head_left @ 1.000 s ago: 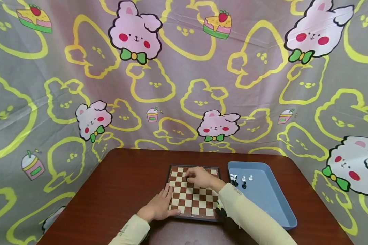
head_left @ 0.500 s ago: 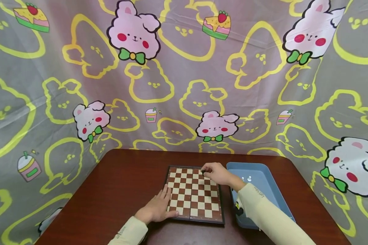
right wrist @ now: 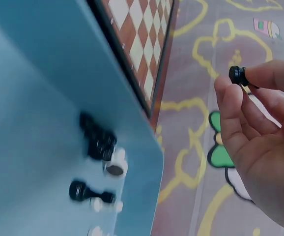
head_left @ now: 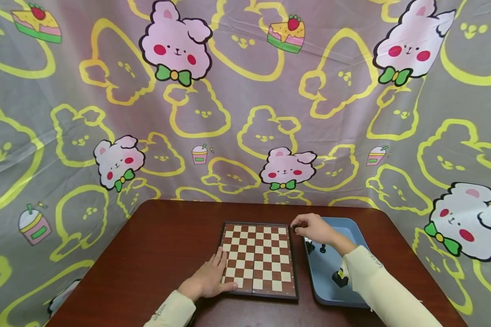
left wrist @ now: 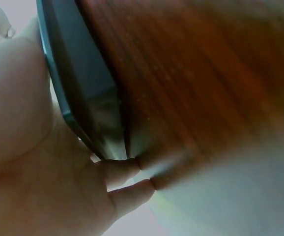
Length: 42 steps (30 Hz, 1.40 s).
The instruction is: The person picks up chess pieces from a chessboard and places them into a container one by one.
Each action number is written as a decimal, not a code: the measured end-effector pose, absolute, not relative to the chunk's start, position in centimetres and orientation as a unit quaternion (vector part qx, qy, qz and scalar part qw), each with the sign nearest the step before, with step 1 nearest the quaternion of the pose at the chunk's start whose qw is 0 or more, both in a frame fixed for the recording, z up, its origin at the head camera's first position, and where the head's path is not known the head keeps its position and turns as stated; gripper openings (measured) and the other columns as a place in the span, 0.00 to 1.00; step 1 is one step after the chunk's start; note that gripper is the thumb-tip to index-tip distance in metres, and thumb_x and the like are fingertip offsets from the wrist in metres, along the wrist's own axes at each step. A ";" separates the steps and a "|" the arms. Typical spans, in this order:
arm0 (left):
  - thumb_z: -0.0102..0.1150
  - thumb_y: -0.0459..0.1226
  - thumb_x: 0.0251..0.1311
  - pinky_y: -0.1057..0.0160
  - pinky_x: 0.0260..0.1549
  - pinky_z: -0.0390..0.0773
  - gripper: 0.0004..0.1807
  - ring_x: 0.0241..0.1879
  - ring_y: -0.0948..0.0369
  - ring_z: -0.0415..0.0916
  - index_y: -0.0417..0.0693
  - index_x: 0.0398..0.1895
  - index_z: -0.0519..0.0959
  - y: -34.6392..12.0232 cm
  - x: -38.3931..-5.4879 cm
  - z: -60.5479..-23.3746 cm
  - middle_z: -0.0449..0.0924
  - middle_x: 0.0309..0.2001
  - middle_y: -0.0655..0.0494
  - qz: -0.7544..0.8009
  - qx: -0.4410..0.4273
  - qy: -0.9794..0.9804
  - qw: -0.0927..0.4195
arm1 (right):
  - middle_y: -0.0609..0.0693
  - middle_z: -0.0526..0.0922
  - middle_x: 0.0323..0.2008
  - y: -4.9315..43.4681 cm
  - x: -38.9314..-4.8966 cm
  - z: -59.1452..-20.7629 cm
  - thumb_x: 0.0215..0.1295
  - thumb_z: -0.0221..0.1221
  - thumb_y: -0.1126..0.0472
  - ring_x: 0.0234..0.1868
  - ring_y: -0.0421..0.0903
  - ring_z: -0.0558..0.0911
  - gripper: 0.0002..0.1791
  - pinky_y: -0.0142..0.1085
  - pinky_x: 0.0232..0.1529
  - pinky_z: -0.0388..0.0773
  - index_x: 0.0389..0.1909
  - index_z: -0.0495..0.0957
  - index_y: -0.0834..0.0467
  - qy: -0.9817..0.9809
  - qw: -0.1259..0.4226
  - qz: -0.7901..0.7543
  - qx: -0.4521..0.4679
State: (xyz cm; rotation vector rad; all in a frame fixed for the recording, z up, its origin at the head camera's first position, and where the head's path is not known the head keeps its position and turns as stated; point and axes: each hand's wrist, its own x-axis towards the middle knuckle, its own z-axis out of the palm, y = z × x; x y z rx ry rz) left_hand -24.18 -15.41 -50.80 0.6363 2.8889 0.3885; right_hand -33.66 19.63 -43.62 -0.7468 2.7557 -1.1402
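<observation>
My right hand [head_left: 318, 230] pinches a small black chess piece [right wrist: 238, 75] between thumb and fingertips. It hangs over the gap between the board and the tray's far left corner. The brown-and-cream chessboard [head_left: 263, 261] lies flat, with no pieces on its visible squares. Along its left edge rests my left hand [head_left: 207, 278], fingers straight and thumb at the near edge; in the left wrist view, the board's dark side [left wrist: 83, 64] runs beside the palm. In the blue tray [head_left: 325, 268] lie black chess pieces [right wrist: 99, 138] and a white piece [right wrist: 116, 163], partly behind my right hand and wrist.
Dark reddish-brown table [head_left: 169, 245] spreads around the board, mostly to the left. The tray stands close to the board's right side. A cloth curtain [head_left: 229, 91] printed with rabbits encloses the table at the back and both sides.
My right hand has moved right, from above the middle of the board to the tray's left side, carrying the black chess piece. My left hand has stayed on the board's left edge.
</observation>
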 end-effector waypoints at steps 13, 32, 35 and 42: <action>0.50 0.66 0.56 0.44 0.60 0.60 0.56 0.68 0.38 0.49 0.28 0.70 0.49 -15.3 -24.1 -50.4 0.39 0.71 0.30 0.132 0.212 0.965 0.083 | 0.51 0.80 0.33 25.3 -33.6 -43.6 0.62 0.60 0.65 0.34 0.51 0.79 0.08 0.46 0.33 0.77 0.42 0.79 0.63 0.883 0.069 -0.393 -0.246; 0.53 0.65 0.55 0.42 0.59 0.60 0.56 0.67 0.37 0.50 0.27 0.70 0.50 -15.2 -24.0 -50.4 0.40 0.71 0.30 0.140 0.207 0.965 0.079 | 0.50 0.82 0.37 28.3 -33.0 -45.3 0.61 0.62 0.65 0.38 0.47 0.79 0.12 0.37 0.35 0.77 0.44 0.80 0.66 0.883 0.113 -0.365 -0.274; 0.53 0.65 0.55 0.42 0.59 0.60 0.56 0.67 0.37 0.49 0.27 0.70 0.50 -15.3 -23.9 -50.4 0.40 0.71 0.30 0.142 0.206 0.965 0.078 | 0.53 0.82 0.38 28.3 -33.0 -45.6 0.61 0.62 0.65 0.38 0.47 0.80 0.11 0.36 0.35 0.77 0.43 0.80 0.66 0.877 0.121 -0.373 -0.276; 0.51 0.65 0.56 0.43 0.60 0.59 0.56 0.68 0.37 0.48 0.27 0.70 0.49 -15.3 -24.1 -50.4 0.39 0.71 0.30 0.142 0.205 0.965 0.086 | 0.60 0.82 0.38 28.3 -32.9 -45.9 0.62 0.60 0.67 0.36 0.53 0.81 0.11 0.45 0.36 0.79 0.43 0.79 0.69 0.871 0.134 -0.393 -0.263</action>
